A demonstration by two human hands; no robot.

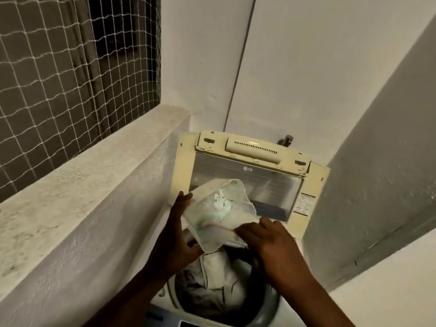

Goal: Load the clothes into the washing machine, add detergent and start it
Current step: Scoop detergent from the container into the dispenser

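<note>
A top-loading washing machine [271, 310] stands in the corner with its cream lid [250, 149] raised upright. Grey and white clothes [212, 279] fill its drum. Above the drum I hold a clear plastic bag [219, 215] with pale greenish-white detergent inside. My left hand [175, 237] grips the bag's left side from below. My right hand [271, 244] pinches its lower right edge. The bag is tilted, and its open end cannot be made out.
A rough concrete ledge [94, 180] runs along the left, topped by a mesh net [59, 67] over a dark opening. White walls [318, 79] close in behind and to the right. A tap [286, 139] sticks out behind the lid.
</note>
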